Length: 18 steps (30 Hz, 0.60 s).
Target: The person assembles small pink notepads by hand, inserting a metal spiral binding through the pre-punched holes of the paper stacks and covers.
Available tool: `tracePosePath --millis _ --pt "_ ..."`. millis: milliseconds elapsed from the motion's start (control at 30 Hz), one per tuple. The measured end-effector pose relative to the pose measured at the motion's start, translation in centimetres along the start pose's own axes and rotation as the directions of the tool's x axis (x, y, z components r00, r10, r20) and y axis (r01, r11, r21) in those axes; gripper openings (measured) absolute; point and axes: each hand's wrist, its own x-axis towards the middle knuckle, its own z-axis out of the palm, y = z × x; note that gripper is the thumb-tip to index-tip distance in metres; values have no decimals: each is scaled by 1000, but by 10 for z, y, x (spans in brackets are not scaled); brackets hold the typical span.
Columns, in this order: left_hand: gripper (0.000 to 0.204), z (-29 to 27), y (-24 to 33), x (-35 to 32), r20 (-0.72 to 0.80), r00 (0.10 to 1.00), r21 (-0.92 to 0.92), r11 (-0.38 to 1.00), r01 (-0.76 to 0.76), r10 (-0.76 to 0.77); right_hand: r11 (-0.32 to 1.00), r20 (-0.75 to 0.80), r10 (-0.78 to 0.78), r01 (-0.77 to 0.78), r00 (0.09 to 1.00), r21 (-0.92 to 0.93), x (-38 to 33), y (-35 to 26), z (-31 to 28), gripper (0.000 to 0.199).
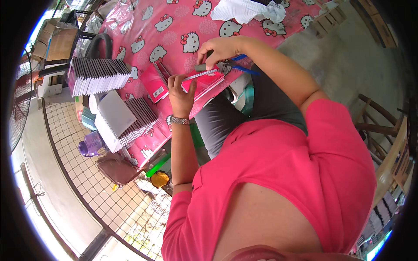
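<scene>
A pink spiral notebook lies at the near edge of the table, its white coil along the upper side. My left hand has its bent fingers on the left end of that coil, thumb against the cover. Above the coil, my right hand curls its fingers round a small grey-and-dark piece, too small to name. Just right of the notebook, a tool with spread blue handles, seemingly pliers, is partly hidden by my right hand. A second pink notebook lies to the left.
A pink patterned cloth covers the table. At its left stand a tall stack of spiral notebooks and a lower stack with a white-covered notebook. White crumpled cloth lies at the far side. A purple bottle is near the window grille.
</scene>
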Motion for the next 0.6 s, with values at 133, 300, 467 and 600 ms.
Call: tracePosePath --millis 133,300,467,600 --pt "23 -2 -2 2 117 987 -134 984 121 -106 998 59 67 -66 996 -4 5 1 1 50" --pt "24 -6 -7 3 128 991 -199 977 72 -47 864 87 -178 114 980 491 6 2 6 44" --pt "25 -8 -11 4 158 986 -250 964 91 -52 998 -26 -32 34 999 59 11 -11 13 51" --pt "26 -5 -16 6 159 987 -279 957 81 -38 981 71 120 -107 990 -159 16 -8 6 51"
